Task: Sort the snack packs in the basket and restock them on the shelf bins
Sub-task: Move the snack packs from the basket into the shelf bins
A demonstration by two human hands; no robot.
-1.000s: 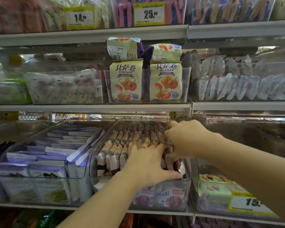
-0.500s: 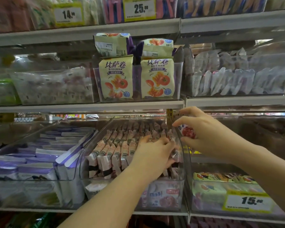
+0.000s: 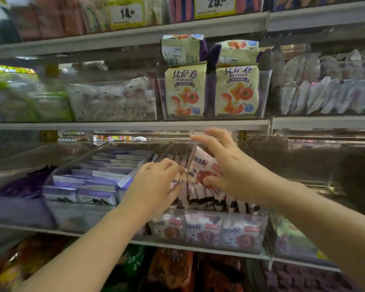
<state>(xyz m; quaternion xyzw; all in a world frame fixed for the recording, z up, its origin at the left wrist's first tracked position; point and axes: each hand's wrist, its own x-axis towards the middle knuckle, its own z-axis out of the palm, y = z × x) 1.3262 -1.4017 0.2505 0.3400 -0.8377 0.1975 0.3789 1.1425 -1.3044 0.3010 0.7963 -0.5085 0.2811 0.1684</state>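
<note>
Right, the right hand [image 3: 230,169] has a snack pack [image 3: 201,165] pinched, thumb low on the front and fingers spread across the back. It's a small white pack with blue lettering and a red picture. It hangs tilted just above the middle clear bin [image 3: 265,228] on the lower shelf, over the back half of the bin. Down inside, a row of packs [image 3: 215,199] stands on edge, tight together, and more of the same white packs face out through the bin's front wall. The left hand [image 3: 156,186] is in there too, palm down on the left end of that row, fingers bent over the pack tops, fingertips just beside the lower corner of the held pack. Motion blur here, so I cannot tell whether those fingers grip anything or only press. Next door on the left, a bin of purple-and-white packs [image 3: 97,182] lies in flat layers. One shelf [image 3: 135,125] up, directly above, two cream pizza-roll bags [image 3: 184,91] stand side by side with tomato art. Top edge, yellow price tags read 14 [image 3: 126,13] and 25 [image 3: 215,4].
</note>
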